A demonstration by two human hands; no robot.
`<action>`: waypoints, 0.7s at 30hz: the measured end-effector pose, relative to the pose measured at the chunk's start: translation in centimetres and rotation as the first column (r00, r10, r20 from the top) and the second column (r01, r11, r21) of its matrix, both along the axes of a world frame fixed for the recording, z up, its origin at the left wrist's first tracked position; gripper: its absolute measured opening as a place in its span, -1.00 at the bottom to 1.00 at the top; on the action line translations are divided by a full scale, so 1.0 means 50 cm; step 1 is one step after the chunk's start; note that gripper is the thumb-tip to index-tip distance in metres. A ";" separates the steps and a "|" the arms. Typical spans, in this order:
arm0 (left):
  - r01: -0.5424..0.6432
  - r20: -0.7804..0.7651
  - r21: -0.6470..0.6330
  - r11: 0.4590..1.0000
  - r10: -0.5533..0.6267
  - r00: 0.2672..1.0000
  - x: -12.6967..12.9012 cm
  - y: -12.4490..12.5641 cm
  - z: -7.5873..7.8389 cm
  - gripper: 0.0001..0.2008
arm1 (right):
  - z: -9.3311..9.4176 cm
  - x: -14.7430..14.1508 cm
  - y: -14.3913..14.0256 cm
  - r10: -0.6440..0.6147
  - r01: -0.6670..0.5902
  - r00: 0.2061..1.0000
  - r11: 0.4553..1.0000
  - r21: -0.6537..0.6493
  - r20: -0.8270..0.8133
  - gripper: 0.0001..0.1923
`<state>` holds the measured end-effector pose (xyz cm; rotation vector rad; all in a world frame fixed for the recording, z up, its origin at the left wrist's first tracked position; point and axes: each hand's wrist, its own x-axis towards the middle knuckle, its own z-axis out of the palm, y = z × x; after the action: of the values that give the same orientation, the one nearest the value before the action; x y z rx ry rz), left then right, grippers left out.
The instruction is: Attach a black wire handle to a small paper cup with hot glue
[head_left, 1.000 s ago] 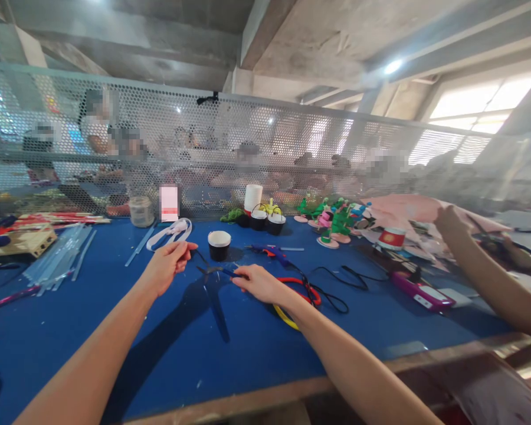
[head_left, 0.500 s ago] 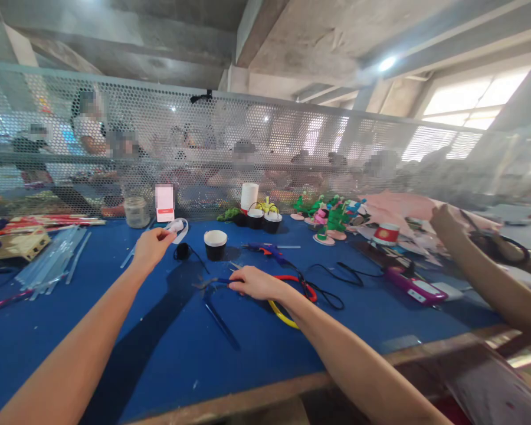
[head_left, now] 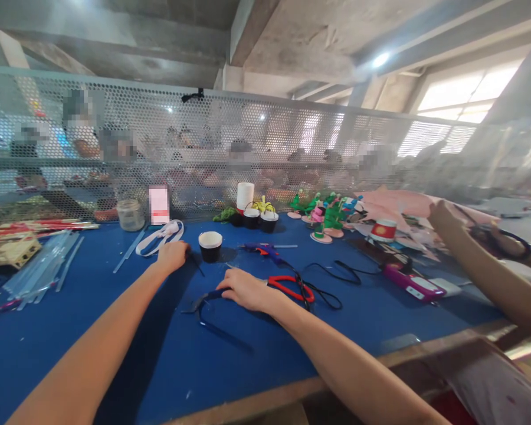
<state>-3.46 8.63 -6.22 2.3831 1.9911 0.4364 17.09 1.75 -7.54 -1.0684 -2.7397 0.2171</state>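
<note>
1. Clearly, your left hand (head_left: 173, 255) lay knuckles-up on the blue felt-covered table (head_left: 92, 330) in the centre-left of the frame, fingers curled together over something small and dark; whether they actually clamped it I cannot tell.
2. Your right hand (head_left: 243, 289) rested near the middle of the frame with its fingers bent down onto the dark curved plastic headband (head_left: 203, 304), which lay flat on the table just left of that hand, touching it.
3. To do this well, you would have wanted the right fingertips pressing the band's near end so it could not skid, while the left hand brought its piece across low over the table.
4. A steadier grip probably meant pinching the band from both faces, not only pressing from above.
5. Just right of your right hand lay the red-handled scissors (head_left: 292, 287) among a looping black cord (head_left: 331, 283); you had to keep your wrist clear of both.
6. Above your hands stood the black cup with a white rim (head_left: 210, 245), near enough to the left hand to be knocked.
7. What the left hand covered was hidden; a thin dark strand showed beside it, but its nature was unclear.
8. Another person's arm (head_left: 478, 265) crossed the right edge, its hand blurred.
</note>
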 end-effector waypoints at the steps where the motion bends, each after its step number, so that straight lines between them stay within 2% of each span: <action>1: 0.004 0.002 -0.006 1.000 -0.004 1.000 -0.003 -0.002 0.000 -0.80 | -0.001 0.001 0.001 -0.030 0.030 1.000 0.999 0.020 -0.006 -0.75; 5: 0.021 0.046 -0.019 1.000 -0.020 0.999 -0.023 -0.022 0.012 -0.83 | 0.004 0.005 0.004 -0.101 0.109 0.986 0.993 0.054 -0.132 -0.77; 10: 0.109 0.179 -0.038 0.993 -0.101 0.979 -0.042 -0.061 0.052 -0.83 | 0.015 -0.003 -0.005 -0.132 0.119 0.904 0.991 -0.057 -0.408 -0.82; 12: 0.153 0.257 -0.042 0.987 -0.138 0.956 -0.030 -0.081 0.064 -0.78 | 0.019 -0.011 -0.012 -0.163 0.103 0.837 0.984 -0.143 -0.522 -0.82; 15: 0.269 0.484 -0.017 0.963 -0.228 0.845 0.013 -0.118 0.061 -0.81 | 0.026 -0.025 -0.020 -0.266 0.044 0.686 0.945 -0.325 -0.678 -0.71; 17: 0.308 0.487 -0.016 0.951 -0.261 0.833 0.048 -0.143 0.047 -0.83 | 0.028 -0.032 -0.022 -0.348 -0.039 0.573 0.893 -0.449 -0.742 -0.65; 19: 0.338 0.494 -0.017 0.941 -0.287 0.821 0.078 -0.162 0.029 -0.82 | 0.028 -0.036 -0.021 -0.427 -0.099 0.473 0.844 -0.528 -0.771 -0.72; 21: 0.392 0.526 -0.033 0.919 -0.318 0.789 0.096 -0.172 0.014 -0.80 | 0.026 -0.036 -0.019 -0.474 -0.115 0.411 0.821 -0.559 -0.779 -0.81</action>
<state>1.36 0.02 -5.54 2.1755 1.2658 0.7828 15.29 0.80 -6.25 -0.9247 -1.5178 1.2097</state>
